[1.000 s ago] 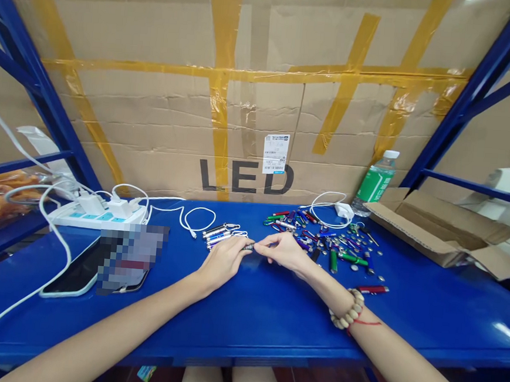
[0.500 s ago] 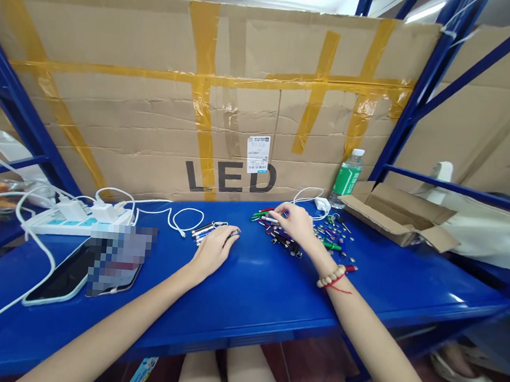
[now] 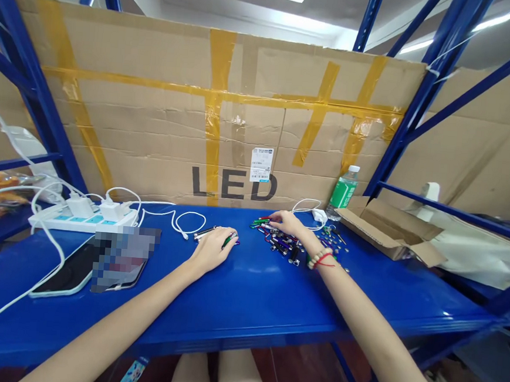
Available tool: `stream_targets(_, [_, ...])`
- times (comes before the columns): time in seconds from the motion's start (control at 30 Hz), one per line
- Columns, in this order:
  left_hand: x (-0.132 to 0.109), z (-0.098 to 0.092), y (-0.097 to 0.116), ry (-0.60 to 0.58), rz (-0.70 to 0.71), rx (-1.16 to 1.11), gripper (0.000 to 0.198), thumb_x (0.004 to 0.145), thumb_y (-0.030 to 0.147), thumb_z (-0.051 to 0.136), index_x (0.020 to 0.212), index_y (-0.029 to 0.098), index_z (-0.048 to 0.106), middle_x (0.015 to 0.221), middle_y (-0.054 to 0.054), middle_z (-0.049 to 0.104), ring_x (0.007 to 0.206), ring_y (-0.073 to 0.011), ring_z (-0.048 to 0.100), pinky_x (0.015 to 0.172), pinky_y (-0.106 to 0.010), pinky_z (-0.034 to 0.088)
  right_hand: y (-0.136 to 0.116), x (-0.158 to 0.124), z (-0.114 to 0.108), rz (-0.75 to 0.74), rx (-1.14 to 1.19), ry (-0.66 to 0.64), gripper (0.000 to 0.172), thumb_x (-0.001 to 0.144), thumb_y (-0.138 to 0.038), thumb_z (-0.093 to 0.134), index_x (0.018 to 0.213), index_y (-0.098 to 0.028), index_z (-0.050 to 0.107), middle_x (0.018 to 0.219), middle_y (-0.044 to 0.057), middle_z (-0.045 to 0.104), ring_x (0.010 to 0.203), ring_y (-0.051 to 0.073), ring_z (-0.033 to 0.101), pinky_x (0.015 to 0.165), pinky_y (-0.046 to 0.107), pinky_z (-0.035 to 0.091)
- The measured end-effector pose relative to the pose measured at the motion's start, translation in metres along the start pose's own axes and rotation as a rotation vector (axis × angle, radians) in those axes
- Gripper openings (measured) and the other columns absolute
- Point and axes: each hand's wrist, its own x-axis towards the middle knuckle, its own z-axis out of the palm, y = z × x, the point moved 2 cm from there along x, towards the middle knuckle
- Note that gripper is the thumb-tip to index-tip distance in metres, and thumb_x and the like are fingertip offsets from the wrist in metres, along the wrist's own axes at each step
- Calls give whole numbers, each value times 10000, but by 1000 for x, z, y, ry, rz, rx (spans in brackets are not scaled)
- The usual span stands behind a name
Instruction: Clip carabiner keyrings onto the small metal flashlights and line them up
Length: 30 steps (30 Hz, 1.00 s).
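Observation:
My left hand (image 3: 214,249) rests on the blue table, its fingers curled over slim metal tubes; a green tube (image 3: 228,240) shows between thumb and fingers, with a bit of purple beside it. A dark tube (image 3: 204,232) pokes out behind that hand. At the far left end of a loose pile of coloured metal tubes with clips (image 3: 279,243), my right hand (image 3: 288,224) has its fingertips pinched together on a slim tube. Red and green tubes (image 3: 260,221) lie right at these fingertips. Exactly which one is gripped is partly hidden. Small round metal parts (image 3: 334,237) are scattered right of the pile.
An open cardboard box (image 3: 387,228) and a green-labelled water bottle (image 3: 344,192) stand at the back right. Left are a white power strip (image 3: 54,217) with cables, a phone (image 3: 65,273) and a blurred-out flat item (image 3: 128,260). A large cardboard sheet (image 3: 162,131) forms the back.
The head view has tilted up a little. My right hand has lowered into the pile's left end, fingers now at the tubes. My left hand stays put, with a green tube now showing in it.

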Motion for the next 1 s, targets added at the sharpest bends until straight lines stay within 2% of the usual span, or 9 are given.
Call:
stream_targets(0.1, [0,2,0,-2,15,7,232,909,298,364,941,176,559,941,-57,634,891,-194,578,820,-324,435,-3,13,13,0,-8,15,202,765,-282,596,907,-180,696,849,52,687,784,134,620,693,194,445])
stream_targets(0.27, [-1,3,-3,1,21,20,231,909,294,364,960,182,559,946,-67,631,902,-196,581,828,-329,443,-1,22,23,18,10,63,154,681,-296,677,773,-175,709,783,60,688,735,156,623,629,206,437])
stream_targets(0.4, [-1,5,-5,-13,5,10,230,908,305,367,972,186,554,941,-68,628,912,-194,580,844,-330,442,-8,17,15,-4,75,96,97,672,-252,676,698,-161,701,731,62,685,710,159,621,650,222,445])
stream_targets(0.5, [-1,6,-4,-38,-17,-6,230,911,313,368,982,191,550,942,-63,623,925,-187,582,862,-321,437,-31,6,4,-37,178,148,220,748,-340,600,817,-155,698,798,58,689,732,141,625,691,220,459])
stream_targets(0.53, [-1,7,-4,-44,-20,-14,228,912,314,370,983,193,550,945,-59,624,928,-185,582,866,-318,435,-41,2,1,-57,244,161,276,769,-385,563,855,-155,691,809,52,690,732,132,627,689,213,467])
stream_targets(0.63, [-1,7,-3,-51,-17,-41,222,911,320,380,978,191,549,954,-51,627,923,-181,584,866,-310,434,-73,-15,-1,-174,741,112,309,705,-397,608,830,-124,679,799,66,689,721,149,636,670,230,492])
stream_targets(0.7, [-2,8,-4,-56,-18,-51,226,908,330,390,984,186,546,955,-54,627,911,-184,586,849,-307,440,-87,-25,2,-223,835,64,269,677,-374,628,770,-127,674,778,57,687,707,145,631,669,233,493])
stream_targets(0.87, [-1,9,-6,-84,-14,-43,249,911,342,379,1024,187,538,929,-58,626,878,-188,589,801,-301,452,-92,-36,8,-271,772,19,215,685,-338,620,717,-132,675,726,43,675,669,130,608,625,227,474])
stream_targets(1.0, [-1,10,-5,-105,23,-59,248,921,307,355,1036,183,535,967,-66,627,899,-190,584,800,-305,454,-88,-35,3,-266,741,30,201,691,-330,616,703,-139,676,703,38,671,646,124,599,603,222,466])
